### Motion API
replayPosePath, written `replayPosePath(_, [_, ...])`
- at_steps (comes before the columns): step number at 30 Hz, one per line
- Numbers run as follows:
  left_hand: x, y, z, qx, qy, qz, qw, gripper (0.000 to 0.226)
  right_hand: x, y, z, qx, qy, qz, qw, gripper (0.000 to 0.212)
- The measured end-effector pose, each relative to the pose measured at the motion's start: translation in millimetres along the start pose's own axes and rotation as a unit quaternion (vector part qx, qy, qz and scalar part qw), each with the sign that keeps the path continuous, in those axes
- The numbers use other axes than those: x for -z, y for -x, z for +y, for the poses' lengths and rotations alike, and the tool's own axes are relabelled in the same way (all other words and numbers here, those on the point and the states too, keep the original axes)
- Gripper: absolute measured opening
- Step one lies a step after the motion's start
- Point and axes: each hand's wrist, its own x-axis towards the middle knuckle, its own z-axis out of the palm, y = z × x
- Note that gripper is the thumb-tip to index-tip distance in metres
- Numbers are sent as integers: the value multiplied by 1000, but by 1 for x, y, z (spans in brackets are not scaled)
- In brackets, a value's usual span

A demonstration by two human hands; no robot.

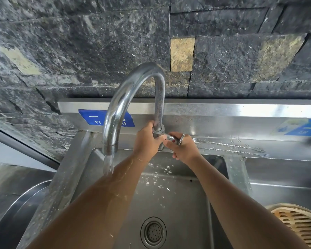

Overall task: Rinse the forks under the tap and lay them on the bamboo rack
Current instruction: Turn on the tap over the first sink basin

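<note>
Gripping the tap base, your left hand steadies it; your right hand pinches the handle. Forks lie just right of it, long axes left-right, tines away.

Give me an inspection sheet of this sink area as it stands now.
Surface: steel sink, wet, with drain strainer; water runs from the tap.
Job's things: two twisted-handle forks lie on the ledge behind the basin; bamboo rack at lower right, partly out of frame.
Clutter: round metal vessel at lower left.
Grippers: left hand grips the tap base; right hand on the tap handle.
Cables: nothing seen.
Surroundings: dark stone wall; blue stickers on the backsplash.
</note>
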Motion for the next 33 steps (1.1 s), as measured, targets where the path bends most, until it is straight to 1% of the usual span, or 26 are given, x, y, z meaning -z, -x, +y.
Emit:
replayPosePath(4, [-1, 1, 0, 0, 0, 4, 1000, 37, 1, 1, -1, -2, 7, 0, 1000, 3])
replayPosePath(7, [-1, 1, 0, 3, 10, 5, 1000, 37, 1, 1, -3, -1, 14, 1, 1000, 17])
replayPosePath(8, [-1, 1, 0, 4, 11, 5, 1000, 37, 1, 1, -3, -2, 15, 2, 1000, 18])
replayPosePath(14, [-1, 2, 1, 13, 19, 5, 1000, 35, 0, -1, 0, -18, -4, -1, 1000, 11])
replayPosePath(15, [-1, 2, 1, 13, 21, 4, 1000, 34, 0, -1, 0, -23, -9, -2, 1000, 13])
replayPosePath(17, [-1, 2, 1, 13, 22, 1, 1000, 34, -1, -2, 0, -34, -12, -2, 999, 27])
replayPosePath(19, [0, 3, 2, 16, 24, -1, 1000, 36, -1, -2, -1, -48, -9, -3, 999, 37])
replayPosePath(21, [0, 5, 2, 32, 30, -7, 999, 36, -1, 0, -4, -64, 0, -5, 998, 41])
replayPosePath(26, [-3, 23, 5, 86, 49, -28, 995, 38, 8, 13, -9, -89, -8, -14, 996, 41])
replayPosePath(30, [-12, 55, 8, 110, 61, -38, 991, 40, 31, 29, -1, -110, 3, 1, 994, 59])
replayPosePath(33, [-24, 76, 12, 147, -19, -78, 986, 50, 52, 40, 10, -102, 44, 15, 994, 59])
